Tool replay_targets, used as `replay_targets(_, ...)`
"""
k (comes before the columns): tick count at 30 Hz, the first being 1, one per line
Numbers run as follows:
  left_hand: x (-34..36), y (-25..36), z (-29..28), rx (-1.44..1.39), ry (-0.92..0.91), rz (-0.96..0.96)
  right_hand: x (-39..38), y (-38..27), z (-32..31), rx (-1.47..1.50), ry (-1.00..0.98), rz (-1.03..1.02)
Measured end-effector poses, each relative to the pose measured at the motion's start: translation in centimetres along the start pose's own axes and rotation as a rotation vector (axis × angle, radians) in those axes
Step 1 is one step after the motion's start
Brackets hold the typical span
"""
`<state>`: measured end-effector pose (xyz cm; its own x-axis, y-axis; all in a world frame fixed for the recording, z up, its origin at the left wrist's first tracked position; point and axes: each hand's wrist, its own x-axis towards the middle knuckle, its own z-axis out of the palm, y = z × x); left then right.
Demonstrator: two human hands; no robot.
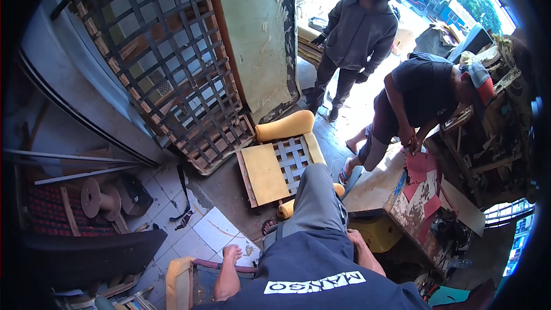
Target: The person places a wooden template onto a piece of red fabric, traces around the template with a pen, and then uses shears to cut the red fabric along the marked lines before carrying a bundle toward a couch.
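My left hand (pixel 232 252) hangs low on the left with its fingers curled, and I see nothing in it. It is nearest to a chair frame with yellowish padding (pixel 179 281) and a mauve strip along its top. Beside my grey-trousered thigh is my right hand (pixel 357 238); its fingers are partly hidden, so I cannot tell their pose. In front of me stands a small yellow armchair (pixel 285 126) with woven grey webbing on its seat. A flat yellow panel (pixel 264 174) lies over part of the webbing. My leg covers the armchair's near right part.
A large wooden frame with dark webbing (pixel 166 63) leans at the upper left. At the right, a person in dark clothes (pixel 419 89) bends over a worn workbench (pixel 376 186) with red pieces (pixel 422 163). Another person (pixel 361 34) stands beyond. A spool (pixel 97 198) lies left.
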<state>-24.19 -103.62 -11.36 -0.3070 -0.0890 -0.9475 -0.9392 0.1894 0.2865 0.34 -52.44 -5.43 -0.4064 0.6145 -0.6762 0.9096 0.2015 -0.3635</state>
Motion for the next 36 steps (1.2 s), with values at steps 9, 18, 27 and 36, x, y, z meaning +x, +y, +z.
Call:
replay_targets(9,2.3,0.9,3.1,-0.045,0.068,-0.078,6.7,-1.8,-2.6,-0.037,-0.166,0.018)
replay_targets(18,5.3,20.2,27.6,0.063,-0.001,0.188,34.1,-19.8,-16.5,0.523,-0.266,0.005)
replay_targets(27,-2.4,41.8,54.2,-0.075,-0.025,0.452,56.0,-38.6,-26.2,0.19,-0.444,-0.186)
replay_targets(36,-6.2,50.0,62.3,-0.122,-0.023,0.363,60.5,-48.2,-40.7,0.591,-0.398,-0.033)
